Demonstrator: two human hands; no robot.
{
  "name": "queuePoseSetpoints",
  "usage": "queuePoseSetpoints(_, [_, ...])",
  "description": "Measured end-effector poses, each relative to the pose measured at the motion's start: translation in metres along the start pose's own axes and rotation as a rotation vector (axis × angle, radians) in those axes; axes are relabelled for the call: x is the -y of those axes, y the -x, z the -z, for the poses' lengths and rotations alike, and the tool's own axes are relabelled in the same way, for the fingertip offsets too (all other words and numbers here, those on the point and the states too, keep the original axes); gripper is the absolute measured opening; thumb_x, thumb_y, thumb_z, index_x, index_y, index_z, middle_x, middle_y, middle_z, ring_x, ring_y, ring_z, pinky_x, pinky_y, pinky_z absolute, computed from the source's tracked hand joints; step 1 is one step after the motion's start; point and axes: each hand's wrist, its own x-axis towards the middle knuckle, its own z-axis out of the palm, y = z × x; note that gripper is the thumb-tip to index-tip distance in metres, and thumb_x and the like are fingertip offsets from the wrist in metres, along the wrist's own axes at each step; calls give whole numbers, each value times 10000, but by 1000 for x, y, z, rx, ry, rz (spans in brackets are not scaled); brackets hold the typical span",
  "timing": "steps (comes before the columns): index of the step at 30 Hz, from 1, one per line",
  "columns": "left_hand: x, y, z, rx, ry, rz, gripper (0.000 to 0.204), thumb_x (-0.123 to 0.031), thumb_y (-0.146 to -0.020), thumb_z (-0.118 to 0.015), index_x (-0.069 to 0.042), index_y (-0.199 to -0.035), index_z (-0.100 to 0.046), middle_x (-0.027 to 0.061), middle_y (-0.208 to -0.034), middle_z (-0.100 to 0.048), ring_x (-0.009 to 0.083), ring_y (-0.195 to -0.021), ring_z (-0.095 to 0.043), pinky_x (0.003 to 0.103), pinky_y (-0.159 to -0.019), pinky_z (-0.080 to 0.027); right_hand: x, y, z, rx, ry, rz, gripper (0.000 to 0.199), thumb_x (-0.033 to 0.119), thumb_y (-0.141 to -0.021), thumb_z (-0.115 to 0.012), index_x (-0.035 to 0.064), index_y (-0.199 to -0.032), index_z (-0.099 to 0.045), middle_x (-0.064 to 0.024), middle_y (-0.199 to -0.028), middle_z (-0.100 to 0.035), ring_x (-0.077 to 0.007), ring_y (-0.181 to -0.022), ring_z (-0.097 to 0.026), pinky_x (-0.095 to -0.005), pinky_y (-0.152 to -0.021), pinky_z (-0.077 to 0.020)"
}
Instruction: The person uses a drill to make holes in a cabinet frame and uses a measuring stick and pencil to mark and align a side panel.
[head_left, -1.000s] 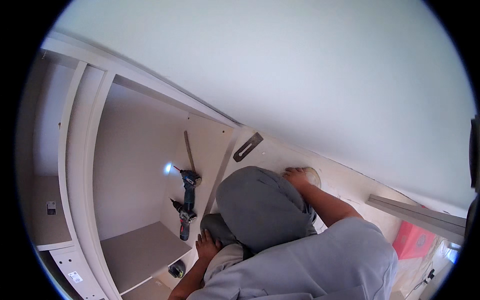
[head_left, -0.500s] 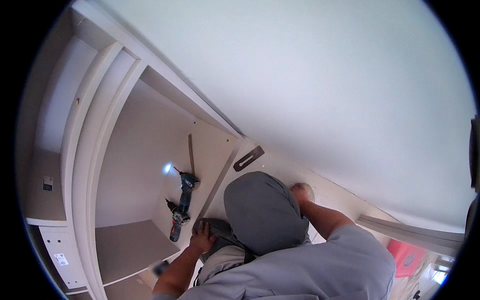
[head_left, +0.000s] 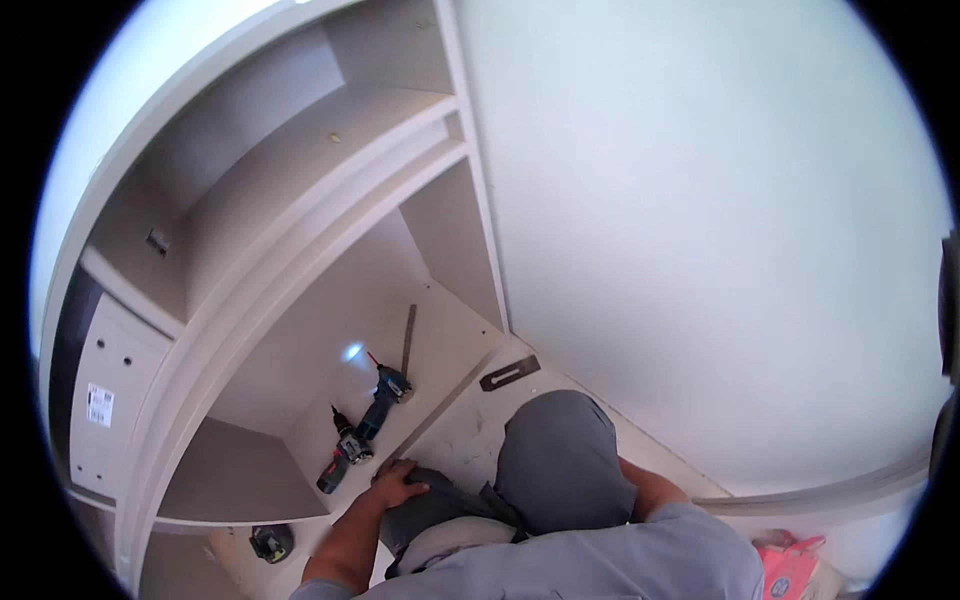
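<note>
My left hand point(head_left: 398, 486) rests on my bent left leg point(head_left: 440, 495) in grey trousers, its thumb apart from the fingers and nothing held. My right forearm point(head_left: 650, 490) reaches down behind my raised right knee point(head_left: 565, 450), which hides the right hand. Left of the knees, two cordless drills lie on the cabinet's bottom board: a blue one point(head_left: 378, 412) with a lit lamp, and a grey-black one point(head_left: 343, 458) with red accents. A thin strip point(head_left: 409, 338) lies beyond the blue one. Ahead of my knee is a dark slotted flat piece point(head_left: 510, 373).
A pale cabinet point(head_left: 300, 275) with open compartments curves along the left. A white wall panel point(head_left: 720, 250) fills the right. A dark blocky object point(head_left: 271, 543) sits at the lower left. Behind me at the lower right lies a red bag point(head_left: 788, 572).
My view has turned and moved, showing more of the cabinet's upper compartments. The right hand, earlier seen down by the floor beyond the knee, is now hidden. My left hand stays on the leg.
</note>
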Motion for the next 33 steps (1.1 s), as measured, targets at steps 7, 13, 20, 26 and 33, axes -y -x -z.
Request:
queuePoseSetpoints(7, [35, 32, -8, -316, 539, 162, 614, -479, -1051, -520, -44, -1484, -524, 147, -1577, -470, 312, -1477, -395, 403, -1245, -245, 39, 35, 10, 113, -448, -80, 620, 552, -991, -479, 38, -1321, -589, -173, -1301, -661, -321, -1223, -622, -466, -1051, -478])
queuePoseSetpoints(13, [78, 52, -40, -433, 922, 189, 644, -504, -1075, -463, -78, -1557, -437, 116, -1594, -444, 251, -1476, -377, 383, -1231, -250, 87, 64, 30, 107, -512, -47, 728, 618, -1026, -444, 16, -1426, -530, -180, -1367, -630, -327, -1262, -599, -473, -1050, -494])
queuePoseSetpoints(20, [65, 109, -80, -259, 1401, 640, 557, -460, -1055, -485, -121, -1496, -511, 145, -1466, -582, 313, -1342, -539, 444, -1146, -394, 177, 115, 22, 276, -134, 540, 818, 634, -997, -519, -33, -1469, -500, -208, -1428, -581, -308, -1343, -530, -429, -1145, -390])
queuePoseSetpoints(26, [148, 114, -258, -34, 73, 338, 331, -244, -917, -592, -59, -1162, -718, 224, -1163, -715, 397, -1102, -683, 486, -954, -549, 245, 140, -3, 228, 519, 793, 717, 536, -971, -601, -50, -1384, -590, -218, -1411, -595, -329, -1357, -521, -432, -1158, -367])
queuePoseSetpoints(33, [134, 119, -281, -47, 259, 338, 337, -269, -922, -603, -30, -1120, -734, 231, -1157, -720, 389, -1115, -683, 476, -964, -537, 289, 150, -61, 240, 1069, 863, 465, 246, -819, -794, 13, -1214, -713, -226, -1299, -668, -403, -1232, -609, -459, -1068, -475])
